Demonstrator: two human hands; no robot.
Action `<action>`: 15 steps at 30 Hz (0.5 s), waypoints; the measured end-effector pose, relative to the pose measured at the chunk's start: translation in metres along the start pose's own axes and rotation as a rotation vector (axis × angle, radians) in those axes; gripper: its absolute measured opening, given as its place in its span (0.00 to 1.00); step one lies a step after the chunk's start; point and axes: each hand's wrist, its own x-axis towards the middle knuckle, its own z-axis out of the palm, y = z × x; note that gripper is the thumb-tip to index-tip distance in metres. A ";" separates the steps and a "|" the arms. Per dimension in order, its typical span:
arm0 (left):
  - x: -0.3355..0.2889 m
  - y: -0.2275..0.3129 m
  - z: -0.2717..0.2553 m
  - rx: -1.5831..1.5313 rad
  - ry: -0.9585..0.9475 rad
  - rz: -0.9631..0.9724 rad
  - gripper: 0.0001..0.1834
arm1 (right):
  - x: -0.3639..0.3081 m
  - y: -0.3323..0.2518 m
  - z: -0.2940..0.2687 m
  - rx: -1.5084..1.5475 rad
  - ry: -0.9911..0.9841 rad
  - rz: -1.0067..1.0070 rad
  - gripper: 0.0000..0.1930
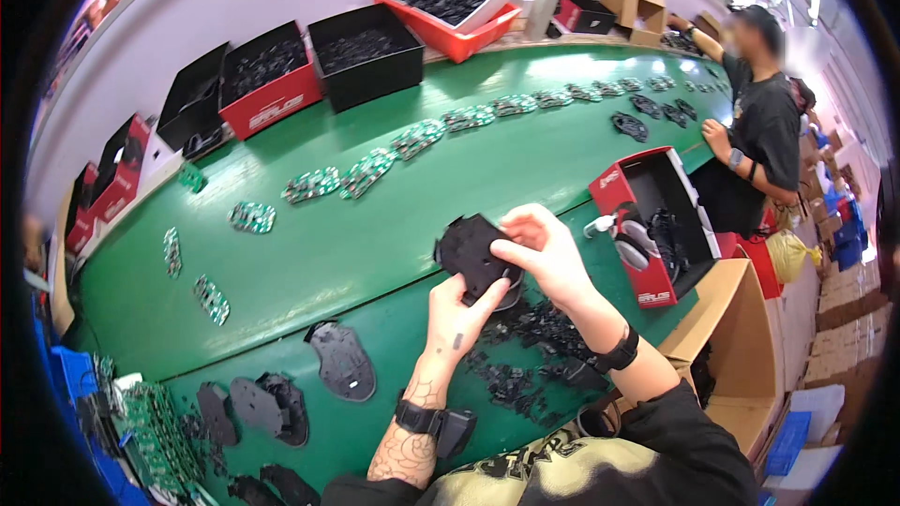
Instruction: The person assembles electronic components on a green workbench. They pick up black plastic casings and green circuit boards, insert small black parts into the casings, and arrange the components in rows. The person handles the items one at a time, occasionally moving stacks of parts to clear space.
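1. Clock centre: casing, between left hand and right hand, above tabletop.
2. 10 to 2 o'clock: row of circuit boards on tabletop, beyond the hands.
3. 11 o'clock, behind row: deep box, small parts inside.
4. 12 o'clock, far edge: upper bin, parts inside, on lower bin.
5. 2 o'clock: co-worker beside tabletop.
6. 3 o'clock: open box, parts inside.
7. 4 o'clock: carton.
8. 5 o'clock: loose parts on tabletop.
9. 8 o'clock: shell on tabletop; board stack farther out.
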 end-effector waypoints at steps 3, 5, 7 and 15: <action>-0.001 -0.003 0.003 -0.013 -0.008 0.024 0.14 | 0.008 -0.018 -0.014 0.018 -0.176 0.170 0.13; -0.002 -0.001 0.006 -0.011 -0.001 0.034 0.13 | 0.013 -0.018 -0.032 0.011 -0.286 0.291 0.13; -0.001 0.007 0.001 0.162 -0.081 -0.006 0.11 | 0.020 -0.031 -0.050 -0.076 -0.247 0.191 0.12; -0.002 0.015 -0.003 -0.018 -0.001 -0.044 0.11 | 0.171 -0.081 -0.225 -0.663 0.059 -0.034 0.14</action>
